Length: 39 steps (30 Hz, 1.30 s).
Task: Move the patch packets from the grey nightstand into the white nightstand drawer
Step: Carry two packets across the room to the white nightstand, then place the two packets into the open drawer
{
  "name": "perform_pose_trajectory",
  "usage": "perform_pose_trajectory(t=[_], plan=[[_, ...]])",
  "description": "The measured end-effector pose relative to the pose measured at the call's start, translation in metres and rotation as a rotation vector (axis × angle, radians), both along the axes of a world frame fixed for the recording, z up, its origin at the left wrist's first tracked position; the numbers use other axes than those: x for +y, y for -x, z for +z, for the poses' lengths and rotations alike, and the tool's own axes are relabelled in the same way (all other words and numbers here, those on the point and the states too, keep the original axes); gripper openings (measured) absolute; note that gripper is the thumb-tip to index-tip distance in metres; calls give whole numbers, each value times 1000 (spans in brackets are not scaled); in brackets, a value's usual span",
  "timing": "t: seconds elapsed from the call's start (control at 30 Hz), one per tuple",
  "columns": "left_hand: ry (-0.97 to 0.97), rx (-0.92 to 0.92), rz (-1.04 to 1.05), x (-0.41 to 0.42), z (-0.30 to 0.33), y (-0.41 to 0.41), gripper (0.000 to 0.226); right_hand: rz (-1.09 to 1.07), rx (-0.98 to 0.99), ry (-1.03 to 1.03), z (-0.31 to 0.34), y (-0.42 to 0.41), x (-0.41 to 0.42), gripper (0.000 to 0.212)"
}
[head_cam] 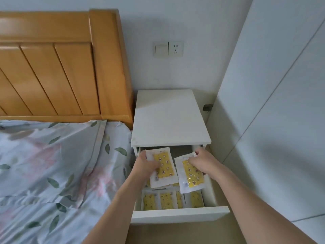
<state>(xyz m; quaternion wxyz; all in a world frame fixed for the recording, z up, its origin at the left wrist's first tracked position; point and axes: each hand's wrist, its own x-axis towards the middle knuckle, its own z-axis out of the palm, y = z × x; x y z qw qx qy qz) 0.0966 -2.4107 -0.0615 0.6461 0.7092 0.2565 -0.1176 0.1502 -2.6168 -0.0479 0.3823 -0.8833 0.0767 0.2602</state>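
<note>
The white nightstand (168, 117) stands beside the bed with its top drawer (179, 214) pulled out. My left hand (146, 164) grips a white patch packet with a yellow patterned patch (164, 169) over the drawer's left half. My right hand (204, 162) grips a second such packet (190, 176) over the right half. Several more yellow patch packets (166, 200) stand in a row along the drawer's front. The grey nightstand is out of view.
A bed with a floral cover (52, 173) and a wooden headboard (58, 67) lies to the left. A white wardrobe panel (274, 120) closes in the right side. A wall switch and socket (168, 48) sit above the nightstand.
</note>
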Motion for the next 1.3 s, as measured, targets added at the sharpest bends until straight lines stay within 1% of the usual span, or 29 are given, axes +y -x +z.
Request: perform_pose_trajectory(t=[0.1,0.2,0.27,0.3,0.37,0.4,0.47,0.53,0.6,0.7,0.77,0.87,0.93,1.03,1.13,1.23,1.3], plan=[[-36,109,-89,-9,-93,-17,55,119,59,133,-93,-13,-8,39],[-100,187,-183,-20,-165,-33,55,246,69,266,-171,-22,-16,51],[-164,218,-250,-25,-203,-42,54,316,43,334,-211,-27,-21,51],[-181,237,-273,-28,-218,-46,51,342,38,365,-228,-28,-23,48],[-242,263,-341,-34,-236,-54,36,402,58,430,-252,-30,-27,41],[-309,262,-387,-37,-239,-59,27,432,83,463,-260,-31,-28,42],[-449,250,-452,-44,-241,-65,17,491,116,547,-268,-33,-29,50],[-527,278,-512,-50,-241,-68,17,559,110,642,-272,-32,-27,52],[-549,330,-570,-57,-242,-68,19,652,122,729,-275,-31,-25,48],[-538,349,-577,-64,-248,-72,15,745,130,852,-276,-30,-21,39],[-508,358,-566,-65,-254,-73,17,770,45,926,-275,-30,-17,38],[-446,379,-581,-64,-263,-72,23,865,-173,1220,-276,-30,-15,40],[-412,370,-577,-61,-267,-73,27,930,-208,1340,-279,-32,-18,40],[-331,357,-555,-59,-272,-77,35,936,-176,1344,-282,-34,-22,40],[-302,354,-595,-63,-273,-75,38,891,-195,1304,-283,-34,-23,37],[-328,371,-667,-69,-277,-68,42,813,-228,1232,-281,-35,-22,33],[-400,376,-719,-71,-282,-65,41,773,-257,1192,-280,-33,-22,30]])
